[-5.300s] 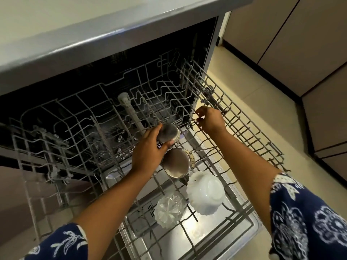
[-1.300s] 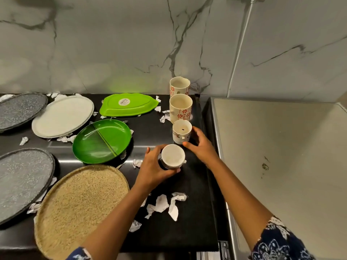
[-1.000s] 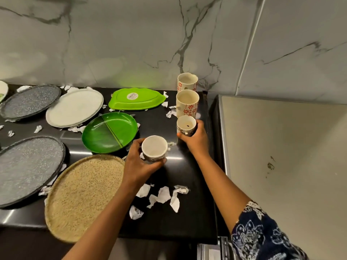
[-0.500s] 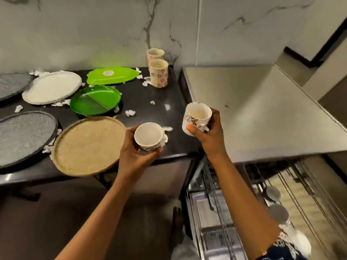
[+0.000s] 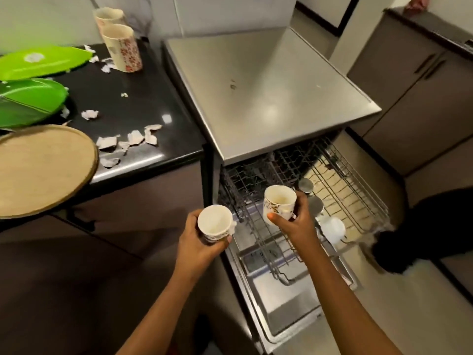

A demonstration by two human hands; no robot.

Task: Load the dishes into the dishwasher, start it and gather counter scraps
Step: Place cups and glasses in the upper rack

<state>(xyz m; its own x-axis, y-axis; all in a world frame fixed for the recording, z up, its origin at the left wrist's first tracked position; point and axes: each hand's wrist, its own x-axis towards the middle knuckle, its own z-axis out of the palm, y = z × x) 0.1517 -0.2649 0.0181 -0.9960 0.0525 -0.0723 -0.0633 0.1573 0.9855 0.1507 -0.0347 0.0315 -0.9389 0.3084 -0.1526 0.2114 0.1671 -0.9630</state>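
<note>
My left hand (image 5: 198, 245) grips a small white patterned cup (image 5: 214, 222), held just left of the open dishwasher (image 5: 268, 98). My right hand (image 5: 297, 224) holds a second patterned cup (image 5: 279, 203) above the pulled-out wire rack (image 5: 358, 198). In the rack sit two steel cups (image 5: 305, 185) and an upturned white bowl (image 5: 332, 228). Two tall patterned mugs (image 5: 122, 47) stand at the back of the black counter (image 5: 143, 98), with torn paper scraps (image 5: 128, 140) scattered in front of them.
Two green plates (image 5: 30, 101) and a round woven tray (image 5: 43, 167) lie on the counter's left; the tray overhangs the front edge. The dishwasher door (image 5: 286, 303) lies open and flat below the rack. Brown cabinets (image 5: 419, 103) stand to the right.
Both hands have carried their cups off the counter, down and to the right; the right cup now hangs over the rack. My view has swung toward the dishwasher.
</note>
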